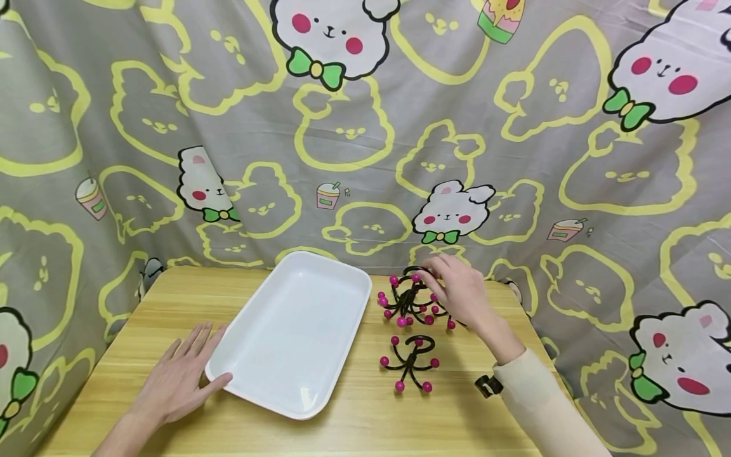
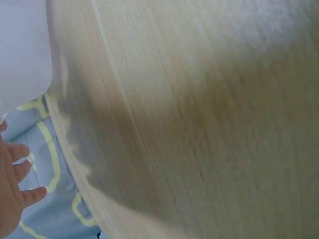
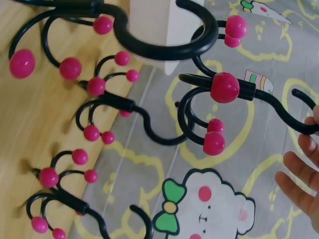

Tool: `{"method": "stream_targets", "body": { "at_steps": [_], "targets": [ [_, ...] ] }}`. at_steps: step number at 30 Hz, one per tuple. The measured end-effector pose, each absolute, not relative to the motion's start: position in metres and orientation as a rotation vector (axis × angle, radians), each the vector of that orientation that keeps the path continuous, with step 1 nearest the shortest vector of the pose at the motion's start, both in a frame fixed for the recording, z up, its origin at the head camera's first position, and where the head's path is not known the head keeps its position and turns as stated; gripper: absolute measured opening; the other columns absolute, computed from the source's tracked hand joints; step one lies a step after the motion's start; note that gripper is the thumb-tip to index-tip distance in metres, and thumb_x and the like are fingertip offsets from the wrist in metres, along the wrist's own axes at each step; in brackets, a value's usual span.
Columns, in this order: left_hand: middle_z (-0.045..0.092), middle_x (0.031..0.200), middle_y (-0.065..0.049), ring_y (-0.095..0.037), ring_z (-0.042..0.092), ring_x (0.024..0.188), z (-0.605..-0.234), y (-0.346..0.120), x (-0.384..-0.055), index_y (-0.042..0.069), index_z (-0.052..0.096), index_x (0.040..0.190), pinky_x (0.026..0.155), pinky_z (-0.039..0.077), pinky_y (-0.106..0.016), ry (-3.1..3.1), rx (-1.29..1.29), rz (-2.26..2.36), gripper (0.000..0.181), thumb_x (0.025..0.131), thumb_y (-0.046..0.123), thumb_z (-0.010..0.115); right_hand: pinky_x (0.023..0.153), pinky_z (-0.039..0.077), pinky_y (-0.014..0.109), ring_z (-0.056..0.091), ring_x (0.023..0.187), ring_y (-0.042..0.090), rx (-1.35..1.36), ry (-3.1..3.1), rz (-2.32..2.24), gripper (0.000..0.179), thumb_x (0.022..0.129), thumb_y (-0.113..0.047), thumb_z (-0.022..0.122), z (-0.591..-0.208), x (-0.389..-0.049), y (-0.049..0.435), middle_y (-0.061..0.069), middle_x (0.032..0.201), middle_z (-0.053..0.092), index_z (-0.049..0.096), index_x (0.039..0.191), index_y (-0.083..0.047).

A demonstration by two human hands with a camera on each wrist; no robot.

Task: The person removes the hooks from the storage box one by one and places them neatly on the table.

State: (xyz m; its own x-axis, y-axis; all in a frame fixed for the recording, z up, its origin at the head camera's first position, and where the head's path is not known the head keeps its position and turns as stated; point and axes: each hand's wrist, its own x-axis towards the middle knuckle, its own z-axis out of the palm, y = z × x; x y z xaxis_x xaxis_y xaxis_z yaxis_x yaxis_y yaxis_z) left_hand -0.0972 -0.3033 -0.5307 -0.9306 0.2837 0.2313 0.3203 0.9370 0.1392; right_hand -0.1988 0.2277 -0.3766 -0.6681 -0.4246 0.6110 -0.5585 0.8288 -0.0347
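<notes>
My right hand (image 1: 457,289) pinches the curved end of a black multi-arm hook (image 3: 244,90) with pink ball tips. In the right wrist view this hook hangs apart from the others, and the fingers (image 3: 296,191) show at the right edge. More such hooks lie on the table beneath and nearer me, one of them a separate front hook (image 1: 410,363). My left hand (image 1: 177,377) lies spread at the left side of a white rectangular tray (image 1: 291,324), its thumb at the rim. Only that hand's fingertips (image 2: 22,169) appear in the left wrist view.
A wood-grain table (image 1: 365,425) carries everything. Behind and on both sides hangs a grey curtain (image 1: 354,184) with cartoon figures. A black wrist mount (image 1: 489,385) sits by the right sleeve (image 1: 542,393).
</notes>
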Motion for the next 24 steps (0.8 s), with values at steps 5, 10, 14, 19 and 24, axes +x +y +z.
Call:
{"method": "stream_targets", "body": {
  "at_steps": [5,10,14,19,24],
  "targets": [
    [0.044,0.163,-0.029,-0.048,0.044,0.15,-0.531,-0.303,-0.097,0.016,0.031,0.167,0.116,0.038,-0.069,-2.887,-0.451,-0.261,0.096,0.093,0.066,0.065,0.051,0.046,0.027,0.063,0.07,0.016,0.716,-2.374,0.282,0.022,0.102,-0.037,0.069,-0.376,-0.198,0.239,0.001,0.089,0.071,0.073,0.106,-0.015],
    [0.043,0.164,-0.029,-0.048,0.044,0.15,-0.53,-0.303,-0.098,0.016,0.031,0.167,0.116,0.037,-0.07,-2.899,-0.449,-0.265,0.096,0.093,0.067,0.065,0.05,0.042,0.025,0.063,0.072,0.017,0.695,-2.36,0.281,0.016,0.093,-0.023,0.08,-0.376,-0.196,0.25,0.001,0.09,0.073,0.075,0.106,-0.015],
    [0.043,0.164,-0.029,-0.049,0.044,0.149,-0.53,-0.303,-0.098,0.015,0.032,0.167,0.116,0.038,-0.07,-2.901,-0.449,-0.261,0.096,0.093,0.067,0.065,0.049,0.04,0.024,0.061,0.07,0.016,0.681,-2.365,0.263,0.015,0.093,-0.022,0.079,-0.379,-0.195,0.26,0.001,0.09,0.072,0.075,0.106,-0.015],
    [0.044,0.163,-0.029,-0.048,0.045,0.149,-0.53,-0.304,-0.098,0.015,0.033,0.166,0.115,0.038,-0.071,-2.892,-0.45,-0.257,0.096,0.093,0.067,0.065,0.049,0.038,0.023,0.055,0.065,0.014,0.66,-2.399,0.25,0.013,0.095,-0.021,0.076,-0.381,-0.193,0.272,0.0,0.085,0.066,0.075,0.107,-0.015],
    [0.044,0.163,-0.029,-0.048,0.044,0.149,-0.532,-0.304,-0.098,0.016,0.031,0.167,0.115,0.039,-0.07,-2.887,-0.456,-0.256,0.097,0.093,0.067,0.065,0.047,0.035,0.022,0.05,0.062,0.01,0.627,-2.416,0.23,0.01,0.096,-0.021,0.076,-0.381,-0.189,0.282,-0.002,0.081,0.063,0.075,0.105,-0.015]
  ]
}}
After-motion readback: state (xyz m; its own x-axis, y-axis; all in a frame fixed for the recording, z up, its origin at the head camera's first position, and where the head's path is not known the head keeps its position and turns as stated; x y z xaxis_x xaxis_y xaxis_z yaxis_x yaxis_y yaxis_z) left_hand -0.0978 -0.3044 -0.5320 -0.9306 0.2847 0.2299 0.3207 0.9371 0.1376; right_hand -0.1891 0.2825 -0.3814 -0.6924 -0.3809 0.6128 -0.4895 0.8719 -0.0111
